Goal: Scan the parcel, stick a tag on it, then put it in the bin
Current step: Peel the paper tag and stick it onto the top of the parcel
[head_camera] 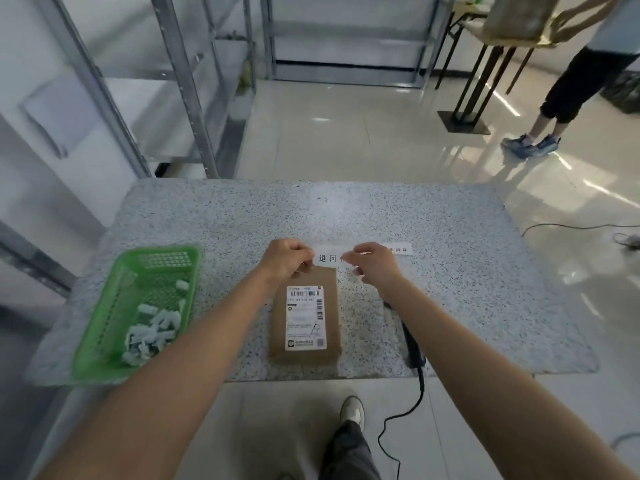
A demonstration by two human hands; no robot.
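While both hands' grip pinches the tag (329,258) (peeling step), next: press it onto the parcel (304,323).

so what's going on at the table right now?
A person stands at a speckled table, holding a white tag strip between both hands: left hand on one end, right hand on the other. It looks like the tag is being peeled. It sits just above the far end of the brown parcel, which lies flat, shipping label up. A black corded scanner lies to the parcel's right. The green basket on the left holds white paper scraps.
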